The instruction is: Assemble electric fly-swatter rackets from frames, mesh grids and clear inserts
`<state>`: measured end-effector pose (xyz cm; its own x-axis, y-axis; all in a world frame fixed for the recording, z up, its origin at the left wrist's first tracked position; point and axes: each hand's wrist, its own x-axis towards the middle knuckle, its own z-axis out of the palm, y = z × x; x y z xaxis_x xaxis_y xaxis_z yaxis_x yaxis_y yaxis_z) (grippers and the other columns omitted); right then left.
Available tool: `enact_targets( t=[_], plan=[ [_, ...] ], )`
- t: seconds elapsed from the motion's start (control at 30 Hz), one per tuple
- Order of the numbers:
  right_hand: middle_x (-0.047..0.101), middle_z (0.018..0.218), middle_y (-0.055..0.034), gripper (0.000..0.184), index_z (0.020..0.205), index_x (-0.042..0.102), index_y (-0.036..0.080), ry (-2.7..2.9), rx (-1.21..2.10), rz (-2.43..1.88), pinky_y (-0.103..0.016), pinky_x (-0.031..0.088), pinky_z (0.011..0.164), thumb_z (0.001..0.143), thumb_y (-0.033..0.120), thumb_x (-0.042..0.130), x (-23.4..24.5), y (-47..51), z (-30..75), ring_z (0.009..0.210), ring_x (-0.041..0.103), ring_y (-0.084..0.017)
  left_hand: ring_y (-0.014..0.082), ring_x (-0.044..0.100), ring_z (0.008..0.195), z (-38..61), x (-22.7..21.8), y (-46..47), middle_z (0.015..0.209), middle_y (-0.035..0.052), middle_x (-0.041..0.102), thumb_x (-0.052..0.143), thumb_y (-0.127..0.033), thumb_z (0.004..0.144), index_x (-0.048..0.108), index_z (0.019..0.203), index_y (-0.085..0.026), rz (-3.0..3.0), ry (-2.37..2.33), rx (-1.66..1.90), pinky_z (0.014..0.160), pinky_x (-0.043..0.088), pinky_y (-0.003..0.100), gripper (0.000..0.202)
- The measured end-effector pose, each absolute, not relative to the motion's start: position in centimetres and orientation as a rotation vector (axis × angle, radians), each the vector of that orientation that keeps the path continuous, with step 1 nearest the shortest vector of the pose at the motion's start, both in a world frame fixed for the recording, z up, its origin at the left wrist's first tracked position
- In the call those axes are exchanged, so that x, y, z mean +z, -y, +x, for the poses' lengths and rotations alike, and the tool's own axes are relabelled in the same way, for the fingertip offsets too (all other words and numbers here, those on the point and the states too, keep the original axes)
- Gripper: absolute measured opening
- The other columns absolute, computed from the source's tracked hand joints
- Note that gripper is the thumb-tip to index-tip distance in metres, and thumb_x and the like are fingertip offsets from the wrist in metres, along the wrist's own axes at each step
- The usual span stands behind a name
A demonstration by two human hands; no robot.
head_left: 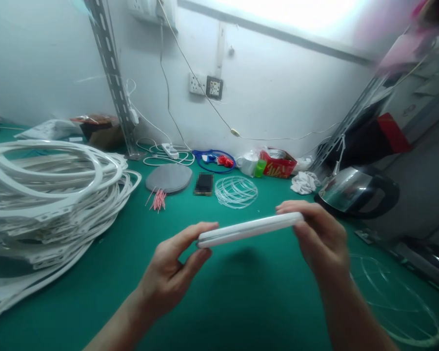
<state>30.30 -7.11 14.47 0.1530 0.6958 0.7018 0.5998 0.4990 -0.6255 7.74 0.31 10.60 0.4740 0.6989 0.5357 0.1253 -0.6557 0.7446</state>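
A flat white panel (250, 229), seen edge-on, is held above the green table between my two hands. A thin seam runs along its rim, and its broad faces are hidden, so its kind cannot be told. My left hand (177, 258) pinches the left end between thumb and fingers. At the right end, slightly higher, my right hand (320, 234) grips with the thumb at the near edge and fingers over the far side. Beyond the panel lie a round bundle of clear plastic rings (236, 191) and a dark pixelated rectangle (204, 184).
Stacked white ring frames (58, 204) fill the left of the green table (241, 302). A grey round pad (169, 178) with pink strips (158, 200) lies behind. At right stand an electric kettle (354, 190), a white cloth (304, 183) and a red box (278, 163).
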Motion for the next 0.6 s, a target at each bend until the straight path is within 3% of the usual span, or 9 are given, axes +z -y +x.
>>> enact_targets(
  t=[0.13, 0.23, 0.33, 0.43, 0.6],
  plan=[
    [0.063, 0.107, -0.0059, 0.028, 0.110, 0.059, 0.025, 1.526, 0.139, -1.108, -0.036, 0.047, 0.081, 0.088, 0.018, 0.044, 15.4, 7.6, 29.9, 0.100, 0.058, -0.023, 0.0157, 0.061, 0.099, 7.5, 12.6, -0.2, 0.110, 0.0012, 0.066, 0.050, -0.023, 0.086, 0.058, 0.112, -0.026, 2.087, -0.529, 1.322, 0.082, 0.049, 0.021, 0.028],
    [0.063, 0.108, -0.0064, 0.031, 0.115, 0.057, 0.022, 1.728, 0.007, -1.120, -0.038, 0.041, 0.089, 0.085, 0.017, 0.051, 15.6, 7.4, 28.4, 0.099, 0.058, -0.022, 0.0143, 0.061, 0.099, 7.5, 13.9, -0.1, 0.112, 0.0000, 0.065, 0.051, -0.019, 0.085, 0.057, 0.113, -0.027, 2.238, -0.471, 1.331, 0.086, 0.046, 0.020, 0.030],
    [0.066, 0.092, -0.0039, 0.027, 0.109, 0.057, 0.021, 1.769, -0.093, -1.054, -0.038, 0.040, 0.084, 0.082, 0.020, 0.059, 15.1, 6.9, 27.5, 0.082, 0.060, -0.018, 0.0123, 0.063, 0.089, 7.3, 14.6, 0.1, 0.106, -0.0011, 0.067, 0.053, -0.022, 0.084, 0.057, 0.112, -0.027, 2.343, -0.550, 1.262, 0.076, 0.048, 0.016, 0.029],
    [0.066, 0.087, -0.0028, 0.021, 0.102, 0.057, 0.021, 1.721, -0.090, -1.041, -0.038, 0.038, 0.081, 0.082, 0.024, 0.060, 14.3, 6.5, 27.2, 0.078, 0.060, -0.017, 0.0105, 0.064, 0.081, 7.2, 14.9, 0.6, 0.102, -0.0029, 0.068, 0.053, -0.026, 0.084, 0.057, 0.112, -0.029, 2.366, -0.607, 1.176, 0.066, 0.048, 0.013, 0.028],
    [0.064, 0.076, 0.0002, 0.011, 0.089, 0.056, 0.021, 1.635, -0.047, -1.046, -0.037, 0.038, 0.079, 0.080, 0.025, 0.062, 13.7, 6.4, 26.9, 0.065, 0.057, -0.014, 0.0124, 0.064, 0.083, 7.9, 15.0, 1.4, 0.095, -0.0011, 0.068, 0.055, -0.021, 0.082, 0.058, 0.101, -0.025, 2.446, -0.599, 1.245, 0.074, 0.048, 0.018, 0.020]
  ],
)
